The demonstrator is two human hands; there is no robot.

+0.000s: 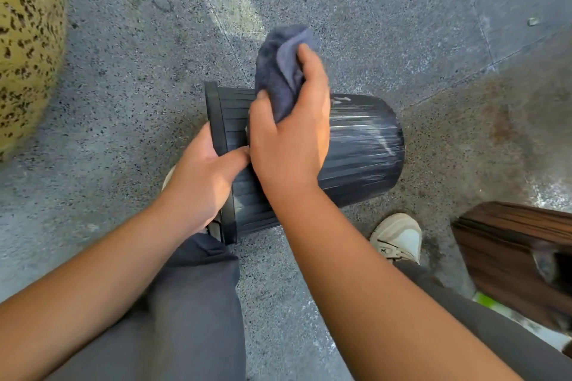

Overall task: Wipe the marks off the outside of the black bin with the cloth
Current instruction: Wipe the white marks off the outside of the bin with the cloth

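Two bare hands work on the black bin [362, 145], which lies on its side on the speckled floor [402, 25], rim to the left, base to the right. The left hand [198, 182] grips the rim, its fingertips hidden inside the opening. The right hand [291, 133] has its fingers curled round the bunched dark cloth [278, 71], covering the bin's middle. Pale streaks show on the wall near the base. One shoe [399, 238] stands beside it; a wooden object [510, 254] is cut off at right.
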